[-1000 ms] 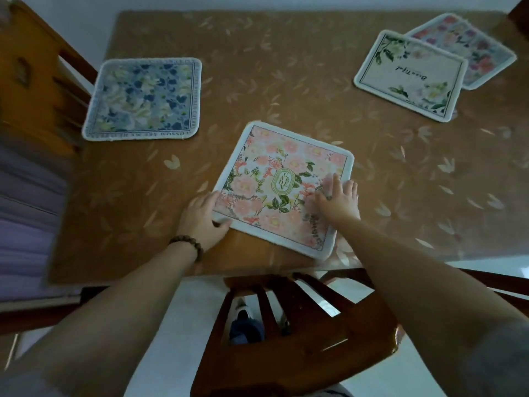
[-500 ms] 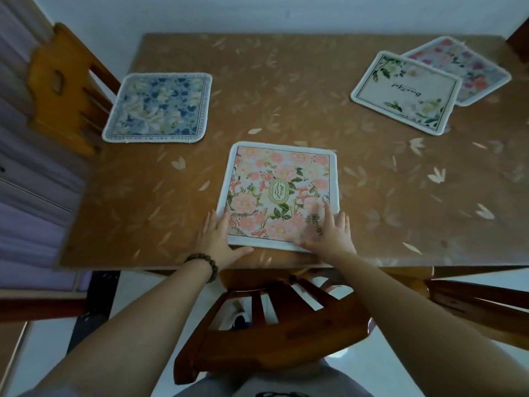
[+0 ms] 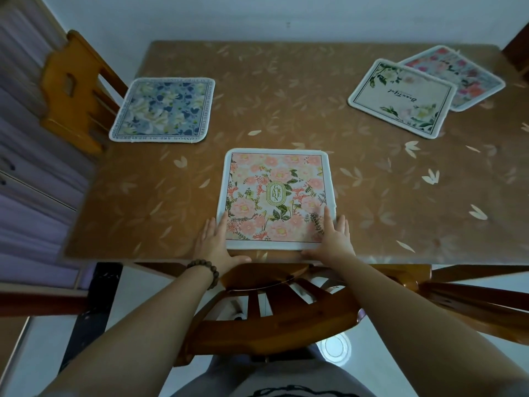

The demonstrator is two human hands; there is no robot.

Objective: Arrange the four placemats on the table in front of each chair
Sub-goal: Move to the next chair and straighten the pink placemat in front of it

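A pink floral placemat (image 3: 274, 193) lies square to the near table edge, above the chair (image 3: 272, 313) below me. My left hand (image 3: 216, 242) presses flat on its near left corner, thumb under the mat's front edge. My right hand (image 3: 333, 239) lies flat on its near right corner. A blue floral placemat (image 3: 163, 110) sits at the far left by a wooden chair (image 3: 74, 90). A cream placemat (image 3: 400, 97) with green leaves lies at the far right, overlapping a colourful floral placemat (image 3: 469, 75).
The brown table (image 3: 286, 96) has a leaf-patterned cover and stands against a white wall. A chair corner (image 3: 518, 50) shows at the far right. Another wooden chair part (image 3: 472, 299) sits at the near right. Purple drawers (image 3: 25, 181) stand left.
Both hands turned the pink placemat from a skewed angle to square with the table edge and drew it nearer to me. My hands slid to its near corners.
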